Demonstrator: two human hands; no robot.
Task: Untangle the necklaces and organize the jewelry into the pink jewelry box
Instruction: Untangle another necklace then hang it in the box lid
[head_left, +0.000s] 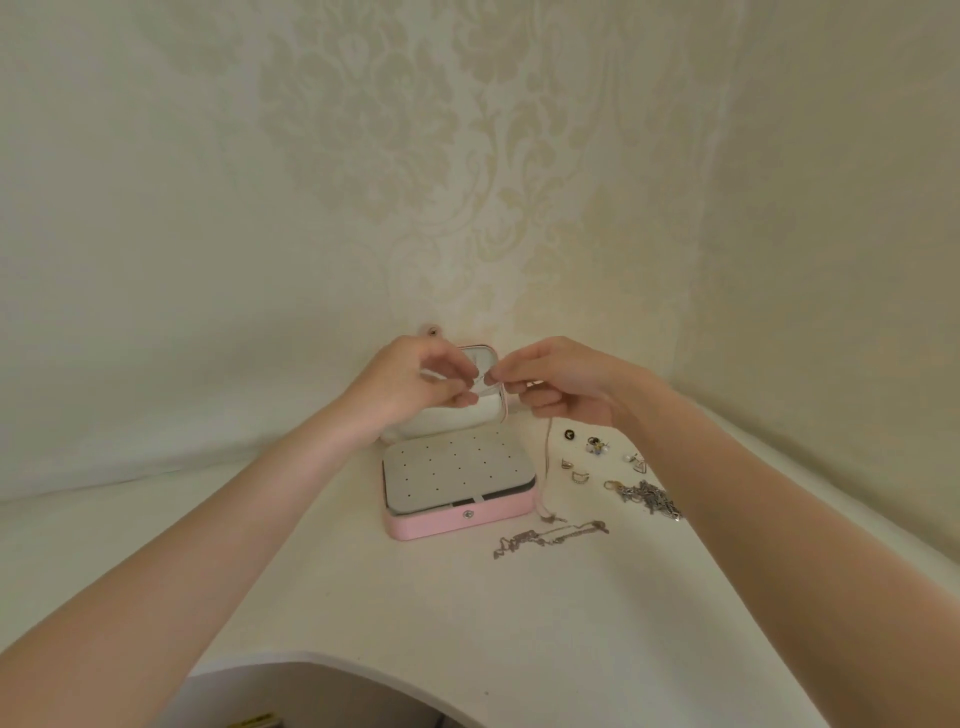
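Observation:
The pink jewelry box (462, 522) stands open on the white table, its grey dotted insert facing up and its lid raised behind. Above the lid, my left hand (415, 384) and my right hand (561, 379) meet fingertip to fingertip, both pinching a thin necklace (547, 457). Its chain hangs from my right hand down to the table at the box's right side. A second silver chain (545, 538) lies loose in front of the box. A chunkier silver tangle (647, 498) lies to the right.
Several small earrings and rings (597, 452) are scattered right of the box. The patterned wall stands close behind. The table's curved front edge (363, 662) runs near the bottom of the view, with a dark gap below it.

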